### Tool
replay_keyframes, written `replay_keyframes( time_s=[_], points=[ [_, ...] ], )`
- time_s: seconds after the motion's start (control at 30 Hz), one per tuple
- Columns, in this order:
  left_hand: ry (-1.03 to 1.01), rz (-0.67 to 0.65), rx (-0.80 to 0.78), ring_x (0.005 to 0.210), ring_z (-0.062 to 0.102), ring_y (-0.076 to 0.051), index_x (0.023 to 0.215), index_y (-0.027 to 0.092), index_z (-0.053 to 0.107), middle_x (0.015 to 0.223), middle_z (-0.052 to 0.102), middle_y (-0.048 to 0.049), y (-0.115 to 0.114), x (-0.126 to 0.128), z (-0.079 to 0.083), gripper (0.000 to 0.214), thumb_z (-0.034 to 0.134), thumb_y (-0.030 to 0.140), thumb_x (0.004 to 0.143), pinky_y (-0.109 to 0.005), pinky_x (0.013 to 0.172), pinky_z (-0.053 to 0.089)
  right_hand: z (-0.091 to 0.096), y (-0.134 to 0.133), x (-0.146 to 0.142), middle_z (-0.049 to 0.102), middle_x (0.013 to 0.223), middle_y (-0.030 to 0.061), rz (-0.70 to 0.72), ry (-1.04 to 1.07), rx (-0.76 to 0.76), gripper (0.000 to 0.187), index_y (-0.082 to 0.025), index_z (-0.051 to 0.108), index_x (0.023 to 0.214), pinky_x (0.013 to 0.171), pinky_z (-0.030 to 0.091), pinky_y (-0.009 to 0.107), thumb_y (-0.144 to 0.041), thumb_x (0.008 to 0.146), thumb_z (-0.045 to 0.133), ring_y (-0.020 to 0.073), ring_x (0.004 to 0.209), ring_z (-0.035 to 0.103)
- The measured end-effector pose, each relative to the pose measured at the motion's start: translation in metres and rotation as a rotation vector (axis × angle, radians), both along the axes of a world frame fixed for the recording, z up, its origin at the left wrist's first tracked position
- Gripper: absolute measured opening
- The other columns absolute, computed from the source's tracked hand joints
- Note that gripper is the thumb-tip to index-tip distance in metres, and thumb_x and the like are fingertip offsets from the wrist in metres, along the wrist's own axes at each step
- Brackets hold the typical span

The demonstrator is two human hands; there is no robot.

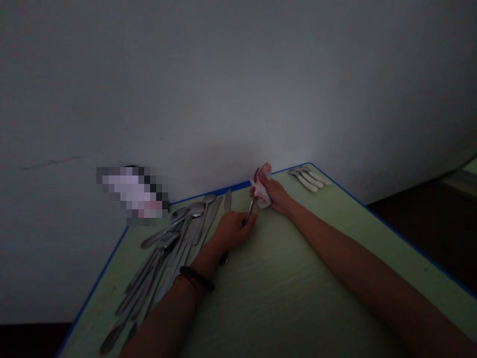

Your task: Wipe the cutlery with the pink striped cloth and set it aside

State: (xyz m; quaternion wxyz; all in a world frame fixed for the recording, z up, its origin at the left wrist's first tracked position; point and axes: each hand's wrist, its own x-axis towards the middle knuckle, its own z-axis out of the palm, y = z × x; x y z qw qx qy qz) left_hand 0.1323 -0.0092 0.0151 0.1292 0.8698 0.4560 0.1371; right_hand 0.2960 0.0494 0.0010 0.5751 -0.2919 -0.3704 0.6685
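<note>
My left hand (236,228) is closed round the handle of a metal spoon (250,209), held tilted above the table. Wrapped over the spoon's upper end is a white and pink cloth (265,199), pinched in my right hand (276,193). Part of what looks like the dark bowl shows at the cloth's left edge. Beside my left hand lies a loose pile of metal cutlery (175,253), spoons and knives among it, partly hidden by my left forearm.
Three white-handled utensils (307,183) lie side by side near the far right corner. The green table (283,288) has a blue edge and stands against a grey wall (223,89). A blurred-out object (134,194) leans at the far left corner.
</note>
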Motion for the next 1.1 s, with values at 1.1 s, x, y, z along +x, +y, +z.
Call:
replay_keyframes(
  time_s=[1.1],
  points=[
    [0.032,0.023,0.014,0.048,0.046,-0.013,0.060,0.016,0.060,0.049,0.052,-0.0009,-0.002,0.002,0.000,0.048,0.034,0.043,0.091,-0.026,0.051,0.024,0.003,0.000,-0.001,0.066,0.076,0.0022,0.001,0.173,-0.098,0.016,-0.014,0.061,0.089,0.067,0.050,0.027,-0.016,0.075,0.053,0.0139,0.065,0.059]
  ],
)
